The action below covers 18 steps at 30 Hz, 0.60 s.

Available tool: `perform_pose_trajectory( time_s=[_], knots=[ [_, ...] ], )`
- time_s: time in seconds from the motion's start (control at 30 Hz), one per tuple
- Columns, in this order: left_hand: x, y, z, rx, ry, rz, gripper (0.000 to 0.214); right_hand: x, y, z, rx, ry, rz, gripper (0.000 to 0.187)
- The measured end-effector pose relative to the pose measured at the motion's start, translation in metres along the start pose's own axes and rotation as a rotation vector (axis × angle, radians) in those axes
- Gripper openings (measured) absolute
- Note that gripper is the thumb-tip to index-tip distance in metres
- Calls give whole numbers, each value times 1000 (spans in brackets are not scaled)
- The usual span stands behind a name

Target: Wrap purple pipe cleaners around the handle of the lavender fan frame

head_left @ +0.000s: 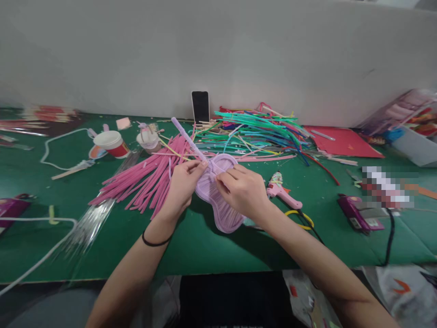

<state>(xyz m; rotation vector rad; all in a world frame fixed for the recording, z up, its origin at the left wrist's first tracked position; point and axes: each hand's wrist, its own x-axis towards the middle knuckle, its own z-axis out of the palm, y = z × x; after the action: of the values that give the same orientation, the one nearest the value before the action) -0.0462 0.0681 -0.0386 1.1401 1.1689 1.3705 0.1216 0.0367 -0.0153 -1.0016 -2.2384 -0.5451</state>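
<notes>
A lilac pipe-cleaner fan (229, 223) with a rounded, lobed outline is held above the table, its wrapped handle (186, 134) pointing up and away to the left. My left hand (186, 184) pinches it where the handle meets the frame, thumb and forefinger together. At the same junction, slightly to the right, the fingertips of my right hand (241, 187) are closed on the fan; whether they hold a separate strand there is hidden. Left of the fan lies a bundle of pink pipe cleaners (136, 180). A pink glue gun (285, 193) rests close to my right hand.
Multicoloured pipe cleaners (259, 130) are heaped behind the fan, before a propped phone (200, 107). A paper cup (111, 143) stands at left, beyond silvery wires (92, 223). Further right are a red sheet (348, 142), a purple box (360, 214), cables and a plastic bin (414, 143).
</notes>
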Motion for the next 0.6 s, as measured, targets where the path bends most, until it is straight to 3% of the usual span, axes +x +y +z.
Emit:
perform_pose_trajectory(
  time_s=[0.07, 0.23, 0.4, 0.6],
  knots=[
    [0, 0, 0, -3, 5, 5, 30, 2, -3, 2, -24, 20, -4, 28],
    [0, 0, 0, -45, 17, 28, 30, 5, -5, 6, -35, -67, 11, 24],
    [-2, 4, 2, -50, 28, 63, 27, 6, -7, 9, -46, -1, 36, 24],
    [-1, 2, 3, -37, 52, 102, 23, 9, -11, 9, -27, -64, 49, 24]
  ],
)
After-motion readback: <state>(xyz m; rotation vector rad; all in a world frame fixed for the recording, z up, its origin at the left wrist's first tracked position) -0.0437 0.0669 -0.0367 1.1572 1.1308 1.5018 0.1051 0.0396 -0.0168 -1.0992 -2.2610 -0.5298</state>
